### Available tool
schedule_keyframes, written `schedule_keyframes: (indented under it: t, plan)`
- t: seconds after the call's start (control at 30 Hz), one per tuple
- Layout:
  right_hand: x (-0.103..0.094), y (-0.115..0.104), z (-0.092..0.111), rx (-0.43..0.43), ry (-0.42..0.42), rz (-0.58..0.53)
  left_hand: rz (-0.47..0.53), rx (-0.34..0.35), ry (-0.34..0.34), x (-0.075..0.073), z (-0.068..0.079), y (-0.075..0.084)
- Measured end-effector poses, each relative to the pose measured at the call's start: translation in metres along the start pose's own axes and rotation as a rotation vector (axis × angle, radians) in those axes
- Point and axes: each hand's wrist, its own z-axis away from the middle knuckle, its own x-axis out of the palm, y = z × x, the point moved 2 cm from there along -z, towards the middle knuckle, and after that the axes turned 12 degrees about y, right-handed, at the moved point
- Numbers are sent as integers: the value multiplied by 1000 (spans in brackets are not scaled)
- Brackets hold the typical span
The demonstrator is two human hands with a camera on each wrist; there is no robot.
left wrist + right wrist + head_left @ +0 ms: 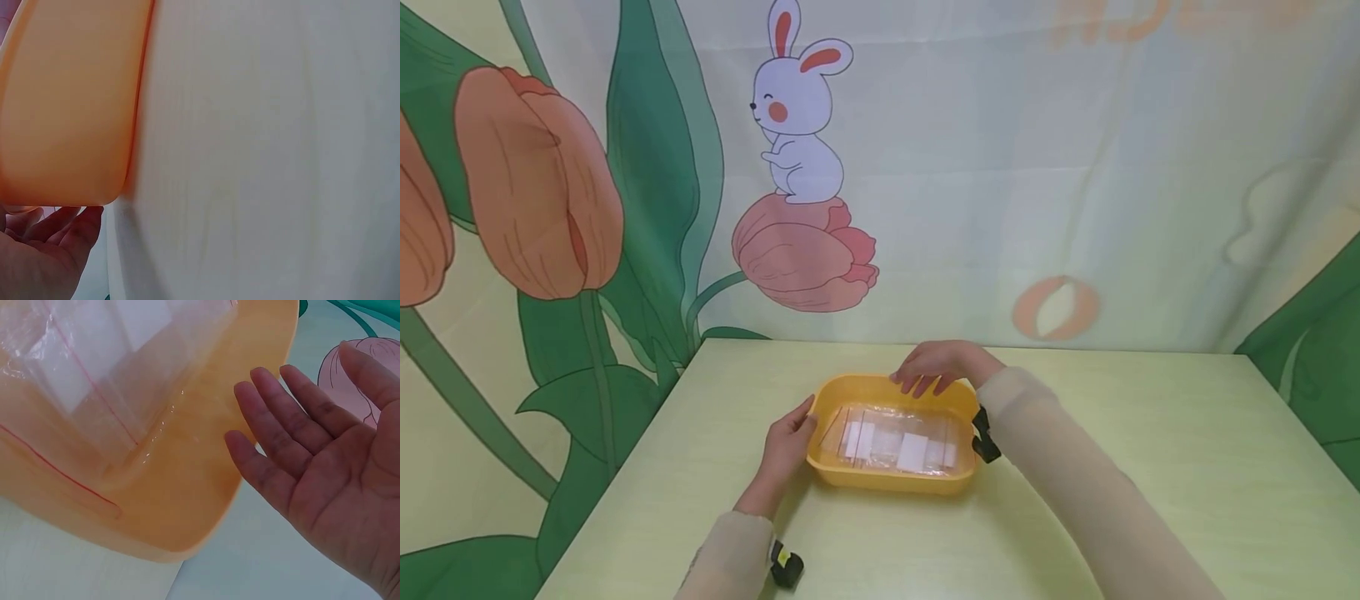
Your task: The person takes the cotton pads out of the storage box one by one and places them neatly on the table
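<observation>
A yellow plastic basin (895,482) with rounded corners sits on the table. Inside it lie clear zip bags (887,446) with red seal lines and white label patches; how many overlap I cannot tell. My left hand (786,446) holds the basin's left end by the rim. In the left wrist view, the fingers of that hand (53,244) meet the basin's end wall. Over the far rim, toward the right, hovers my right hand (943,364), its fingers spread and pointing down. The right wrist view shows its palm (337,481) bare, beside the basin's edge.
The pale table (685,500) extends around the basin on every side. Behind it hangs a printed cloth (955,167) with a rabbit and tulips, reaching down to the table's back edge. Black wrist cameras (787,567) are strapped to both sleeves.
</observation>
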Motion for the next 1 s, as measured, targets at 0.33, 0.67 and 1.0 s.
schedule_keyframes:
  t: [0.33, 0.67, 1.0]
  plan:
    - [9, 0, -7, 47, -24, 11, 2, 1, 3, 0, 0, 0]
    - [19, 2, -13, 86, -32, 13, -6, -3, 10, 0, 0, 1]
    - [24, 8, -17, 122, -58, 54, -16, -1, 8, -1, 2, 2]
